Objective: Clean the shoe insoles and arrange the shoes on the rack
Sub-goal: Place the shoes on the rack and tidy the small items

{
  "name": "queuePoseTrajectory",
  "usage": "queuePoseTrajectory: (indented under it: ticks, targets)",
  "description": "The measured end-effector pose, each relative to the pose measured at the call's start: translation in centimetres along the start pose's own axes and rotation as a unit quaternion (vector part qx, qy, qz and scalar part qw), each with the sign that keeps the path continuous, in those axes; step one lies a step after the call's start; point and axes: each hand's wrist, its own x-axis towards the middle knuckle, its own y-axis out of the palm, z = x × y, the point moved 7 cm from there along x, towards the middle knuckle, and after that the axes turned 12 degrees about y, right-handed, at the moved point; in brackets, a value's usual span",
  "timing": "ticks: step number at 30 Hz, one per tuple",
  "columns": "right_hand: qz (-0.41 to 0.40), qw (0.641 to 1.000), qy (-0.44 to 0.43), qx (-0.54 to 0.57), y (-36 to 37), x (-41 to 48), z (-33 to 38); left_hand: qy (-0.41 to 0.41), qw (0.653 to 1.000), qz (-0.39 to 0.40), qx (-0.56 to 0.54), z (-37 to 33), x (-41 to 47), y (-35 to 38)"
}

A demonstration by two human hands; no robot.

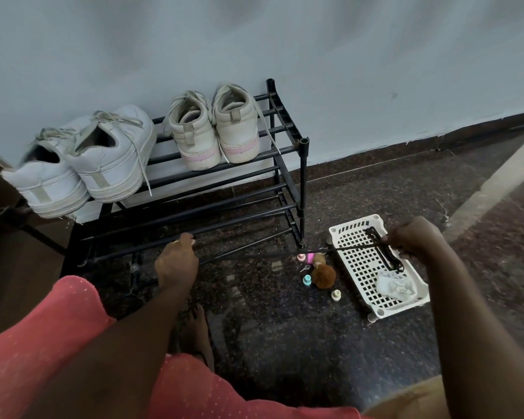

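**A black lace pulled taut between two hands**

The left hand (176,261) pinches one end of a long black shoelace (254,256) by the black metal rack (288,164)'s lower front rail. The right hand (413,237), closed, grips it over the white perforated plastic tray (360,267). White sneakers (82,167) overhang the top shelf's left edge; cream-and-pink sneakers (215,131) sit toward its right end.
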Motion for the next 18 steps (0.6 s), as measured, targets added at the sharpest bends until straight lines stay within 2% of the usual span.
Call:
queuePoseTrajectory:
  ticks: [3,6,10,13,18]
  targets:
    - [-0.052,0.988,-0.099,-0.107,0.4,-1.9,2.6,-0.03,0.994,-0.005,-0.108,-1.5,0.6,0.3]
    - [-0.048,0.967,-0.215,-0.13,1.8,-4.8,5.7,-0.045,0.955,-0.022,-0.293,-4.4,1.8,0.5]
    - [-0.041,0.929,-0.34,-0.139,3.9,-8.4,8.6,0.006,0.895,0.027,-0.445,-9.4,2.4,0.2]
    - [-0.008,0.914,-0.386,-0.123,5.3,-9.8,9.7,0.01,0.837,0.062,-0.543,-12.0,1.8,-0.2]
    - [0.005,0.881,-0.469,-0.058,6.1,-12.0,11.1,0.024,0.778,0.099,-0.62,-16.1,0.7,-1.3]
